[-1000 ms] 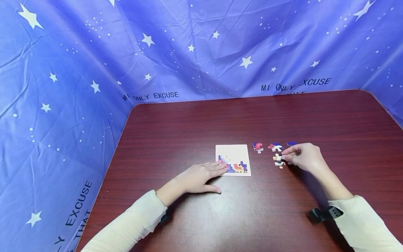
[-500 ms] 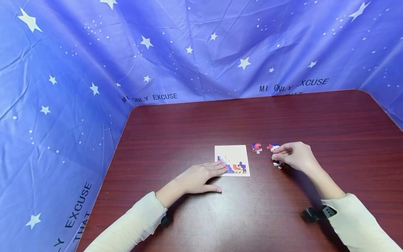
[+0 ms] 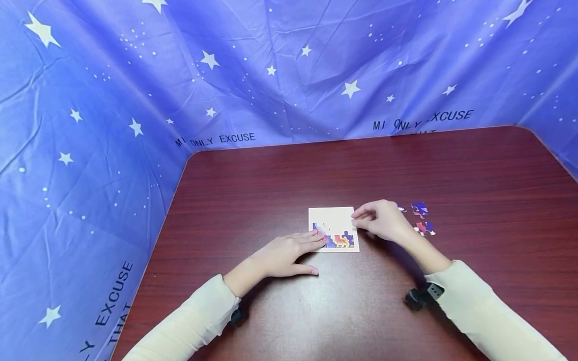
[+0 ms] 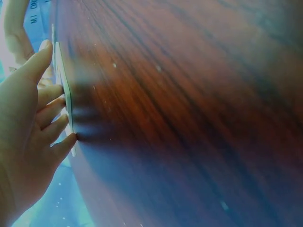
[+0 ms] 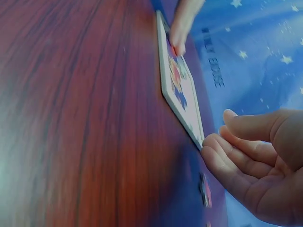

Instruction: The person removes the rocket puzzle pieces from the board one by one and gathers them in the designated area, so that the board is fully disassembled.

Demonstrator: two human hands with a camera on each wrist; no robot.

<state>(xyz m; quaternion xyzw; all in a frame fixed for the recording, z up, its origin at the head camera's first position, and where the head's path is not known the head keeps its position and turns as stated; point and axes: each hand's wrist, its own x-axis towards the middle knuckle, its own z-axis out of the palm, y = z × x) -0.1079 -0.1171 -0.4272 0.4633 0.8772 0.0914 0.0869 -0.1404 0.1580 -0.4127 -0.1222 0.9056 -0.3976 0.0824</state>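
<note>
A cream square puzzle board (image 3: pixel 331 215) lies on the table, with joined coloured pieces (image 3: pixel 338 241) along its lower part. My left hand (image 3: pixel 284 253) lies palm down, its straight fingers resting on the board's lower left; some picture is covered there. The left wrist view shows the same hand (image 4: pixel 28 123) touching the board's edge, seen almost edge-on. At the board's right edge is my right hand (image 3: pixel 384 220), fingers bent and thumb close to them. In the right wrist view, the right hand (image 5: pixel 255 161) touches the board's corner; no piece shows clearly between the fingertips.
Loose puzzle pieces lie right of the board, among them a blue one (image 3: pixel 419 209) and a red and blue one (image 3: pixel 424 228). My right hand and forearm cover other spots there. A blue star-patterned cloth (image 3: pixel 289 75) hangs behind the dark red table (image 3: pixel 253 180).
My right hand has moved left from the loose pieces to the board's right edge, uncovering the blue and the red and blue pieces. My left hand has stayed on the board.
</note>
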